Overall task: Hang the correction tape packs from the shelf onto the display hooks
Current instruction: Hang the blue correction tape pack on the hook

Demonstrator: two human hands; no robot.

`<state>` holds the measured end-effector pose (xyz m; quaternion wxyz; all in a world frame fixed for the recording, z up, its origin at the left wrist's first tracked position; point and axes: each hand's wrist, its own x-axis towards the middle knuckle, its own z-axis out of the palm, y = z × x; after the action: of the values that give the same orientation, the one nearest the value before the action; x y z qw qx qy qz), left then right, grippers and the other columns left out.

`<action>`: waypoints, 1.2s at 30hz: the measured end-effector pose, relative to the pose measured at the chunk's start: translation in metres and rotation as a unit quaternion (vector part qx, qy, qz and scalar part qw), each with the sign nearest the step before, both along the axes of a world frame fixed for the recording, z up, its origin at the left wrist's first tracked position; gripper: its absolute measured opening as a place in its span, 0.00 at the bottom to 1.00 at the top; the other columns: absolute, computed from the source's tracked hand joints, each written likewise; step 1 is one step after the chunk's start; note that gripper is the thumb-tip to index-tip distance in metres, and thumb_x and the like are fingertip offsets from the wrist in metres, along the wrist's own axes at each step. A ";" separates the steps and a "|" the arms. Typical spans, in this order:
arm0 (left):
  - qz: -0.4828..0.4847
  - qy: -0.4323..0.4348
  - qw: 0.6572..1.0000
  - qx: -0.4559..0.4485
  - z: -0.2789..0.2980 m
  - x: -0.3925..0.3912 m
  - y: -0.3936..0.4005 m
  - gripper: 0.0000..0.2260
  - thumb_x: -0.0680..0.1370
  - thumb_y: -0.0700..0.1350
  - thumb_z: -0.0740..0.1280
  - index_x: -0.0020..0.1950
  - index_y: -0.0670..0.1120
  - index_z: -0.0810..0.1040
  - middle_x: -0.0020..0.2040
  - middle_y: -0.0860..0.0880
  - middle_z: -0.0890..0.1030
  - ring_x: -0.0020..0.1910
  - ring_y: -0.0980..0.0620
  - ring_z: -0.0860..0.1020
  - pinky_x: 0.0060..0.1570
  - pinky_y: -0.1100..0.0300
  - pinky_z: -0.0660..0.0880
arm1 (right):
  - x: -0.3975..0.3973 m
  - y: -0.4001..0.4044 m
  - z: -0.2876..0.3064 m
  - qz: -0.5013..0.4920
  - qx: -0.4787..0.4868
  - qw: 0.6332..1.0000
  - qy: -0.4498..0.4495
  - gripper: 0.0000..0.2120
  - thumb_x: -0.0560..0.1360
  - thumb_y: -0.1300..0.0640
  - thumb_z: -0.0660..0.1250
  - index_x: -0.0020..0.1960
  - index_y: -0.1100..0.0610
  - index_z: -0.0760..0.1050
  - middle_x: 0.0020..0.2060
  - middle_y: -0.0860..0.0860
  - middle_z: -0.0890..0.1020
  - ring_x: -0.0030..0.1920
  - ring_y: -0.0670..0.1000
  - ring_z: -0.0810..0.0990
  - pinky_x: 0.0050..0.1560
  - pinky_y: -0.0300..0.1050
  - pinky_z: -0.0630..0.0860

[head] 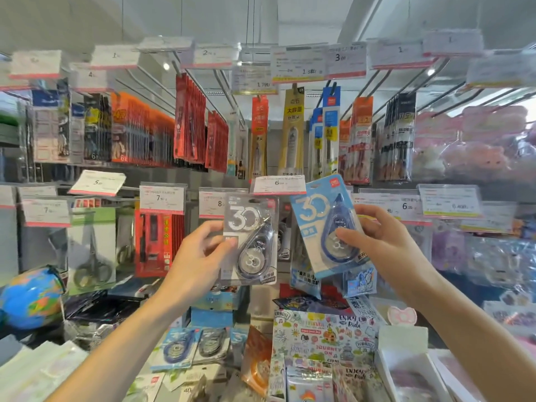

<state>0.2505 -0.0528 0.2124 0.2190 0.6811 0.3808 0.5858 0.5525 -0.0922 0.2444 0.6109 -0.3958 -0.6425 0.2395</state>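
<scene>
Head view, the only one. My left hand [200, 250] pinches the grey pack [251, 239] by its left edge, thumb on the front, other fingers curled behind; the card stands upright. My right hand [374, 236] grips the blue pack [327, 224] at its right side, thumb across the blister, fingers wrapped behind; this one is tilted, top leaning left. Both packs are held up in front of the lower row of hooks, just under the 6.00 price tag [279, 184]. I cannot tell whether either hang hole is on a hook yet: the tag covers the hook tip.

To do this well, I'd guess: do one pack at a time, straighten the blue one first, line the hole at the top of the card with the hook end behind the tag, slide it back, then let go. Lift the tag out of the way if it blocks the view.

Containers: on the shelf below, a blue tray [213, 317] with at least two more correction tape packs [179, 348] lying flat in front of it, one blue, one grey. A white box [406, 361] at lower right, contents blurred. Sticker sheets [322, 340] stand between. A globe [30, 300] sits at far left.
</scene>
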 end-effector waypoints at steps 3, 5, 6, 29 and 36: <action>-0.019 -0.004 1.000 -0.009 -0.002 0.009 0.005 0.08 0.82 0.46 0.68 0.60 0.58 0.79 0.53 0.63 0.86 0.52 0.67 0.83 0.50 0.64 0.73 | 0.001 0.000 0.000 0.007 -0.004 1.000 0.010 0.15 0.79 0.60 0.73 0.62 0.49 0.75 0.49 0.47 0.90 0.47 0.48 0.90 0.38 0.39 0.84; -0.028 -0.009 0.999 -0.014 -0.002 0.014 0.010 0.09 0.83 0.47 0.68 0.61 0.58 0.78 0.53 0.63 0.87 0.51 0.67 0.83 0.49 0.63 0.73 | 0.001 0.000 -0.001 0.006 -0.007 1.000 0.010 0.15 0.79 0.60 0.73 0.62 0.48 0.74 0.49 0.47 0.90 0.47 0.49 0.90 0.38 0.39 0.84; -0.032 -0.009 0.999 -0.014 -0.002 0.016 0.012 0.09 0.83 0.47 0.68 0.61 0.58 0.78 0.53 0.63 0.87 0.51 0.67 0.83 0.49 0.63 0.74 | 0.002 0.000 -0.001 0.005 -0.008 1.000 0.011 0.15 0.79 0.59 0.73 0.62 0.49 0.74 0.49 0.47 0.90 0.47 0.49 0.90 0.38 0.40 0.85; -0.002 -0.057 0.998 -0.035 -0.023 0.042 0.065 0.04 0.80 0.51 0.71 0.48 0.54 0.84 0.42 0.58 0.86 0.41 0.65 0.81 0.42 0.64 0.73 | -0.006 -0.004 -0.033 0.018 0.003 1.000 -0.018 0.16 0.80 0.58 0.73 0.62 0.47 0.72 0.55 0.49 0.89 0.54 0.52 0.89 0.54 0.53 0.84; 0.012 -0.055 0.998 -0.028 -0.022 0.049 0.098 0.06 0.80 0.49 0.71 0.53 0.48 0.83 0.47 0.50 0.86 0.49 0.55 0.83 0.46 0.60 0.75 | -0.012 0.001 -0.064 0.036 -0.050 0.998 -0.016 0.18 0.79 0.60 0.73 0.65 0.50 0.72 0.55 0.49 0.89 0.54 0.50 0.89 0.49 0.38 0.84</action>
<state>0.2997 0.0448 0.1901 0.2517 0.6368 0.3930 0.6137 0.5402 -0.0914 0.1806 0.5708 -0.4066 -0.6531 0.2869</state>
